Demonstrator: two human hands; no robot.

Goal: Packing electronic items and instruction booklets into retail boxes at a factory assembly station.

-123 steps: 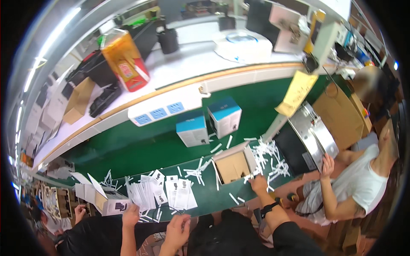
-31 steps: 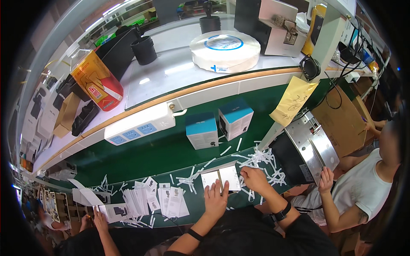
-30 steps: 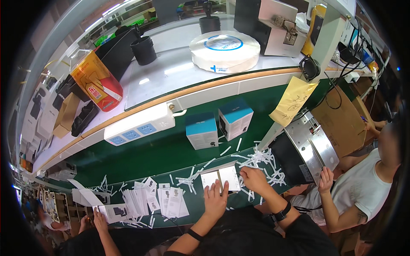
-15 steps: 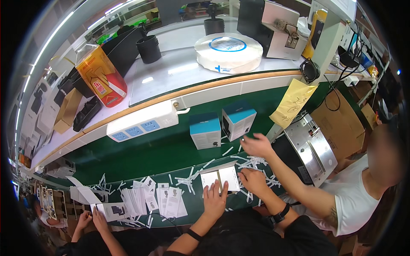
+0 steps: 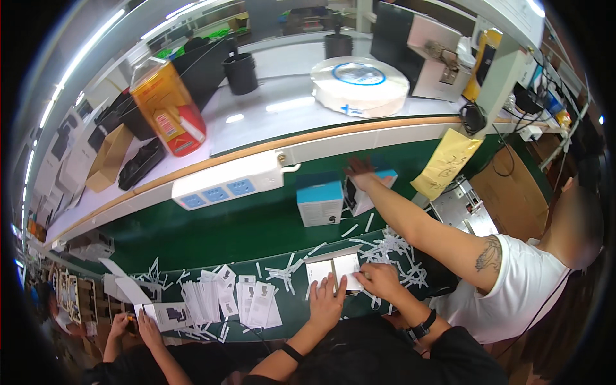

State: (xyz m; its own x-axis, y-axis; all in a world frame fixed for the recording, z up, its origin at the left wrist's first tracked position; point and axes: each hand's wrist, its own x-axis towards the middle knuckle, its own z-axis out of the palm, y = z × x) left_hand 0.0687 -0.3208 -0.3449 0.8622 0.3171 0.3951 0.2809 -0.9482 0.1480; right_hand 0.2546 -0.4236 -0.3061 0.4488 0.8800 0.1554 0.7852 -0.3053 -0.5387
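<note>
A small white box with raised flaps lies on the green bench in front of me. My left hand lies over its near edge, fingers stretched and apart on the white surface. At the box's right edge my right hand has its fingers curled, the fingertips against the box. Beyond it stand a teal-and-white carton and a second teal-and-white carton. A co-worker's hand reaches over the second carton from the right.
Loose white strips litter the bench. Printed leaflets lie to the left, beside another person's hands at an open white box. A power strip hangs under the shelf. A metal device stands at the right.
The co-worker's arm on the right has stretched forward, its hand now over the further right carton. My right fingers have come in closer onto the white box's edge. My left hand stays on it.
</note>
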